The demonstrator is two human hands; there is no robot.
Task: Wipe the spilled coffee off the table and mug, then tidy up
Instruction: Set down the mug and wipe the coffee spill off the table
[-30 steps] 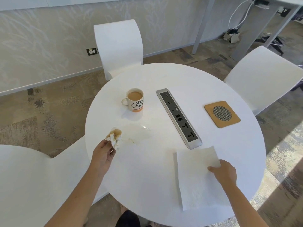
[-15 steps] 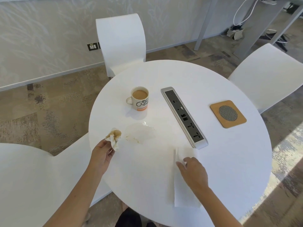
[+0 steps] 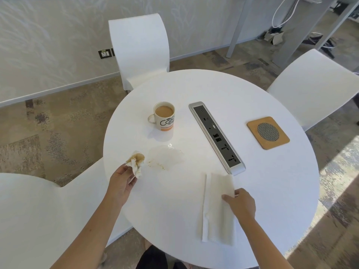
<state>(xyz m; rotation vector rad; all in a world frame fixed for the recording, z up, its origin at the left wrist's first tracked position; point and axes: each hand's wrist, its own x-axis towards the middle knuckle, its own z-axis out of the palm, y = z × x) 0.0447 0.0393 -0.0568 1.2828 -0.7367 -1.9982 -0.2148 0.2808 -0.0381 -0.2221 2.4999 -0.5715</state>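
A white mug [image 3: 164, 115] full of milky coffee stands on the round white table [image 3: 272, 181]. In front of it lies a thin wet smear of coffee [image 3: 165, 157] with brown specks. My left hand [image 3: 121, 181] holds a crumpled, coffee-stained paper towel [image 3: 136, 163] just left of the smear, at the table's left edge. A clean white paper towel [image 3: 216, 208], folded into a long strip, lies near the front of the table. My right hand [image 3: 240, 203] pinches its right edge.
A silver power socket strip [image 3: 216, 135] is set into the table's middle. A square cork coaster [image 3: 268, 133] with a mesh disc lies to the right. White chairs stand at the back [image 3: 138, 49], right [image 3: 314, 84] and left [image 3: 38, 210].
My right hand has folded the flat clean paper towel over into a narrow strip and moved back to its right edge. The left hand has stayed put with the stained wad.
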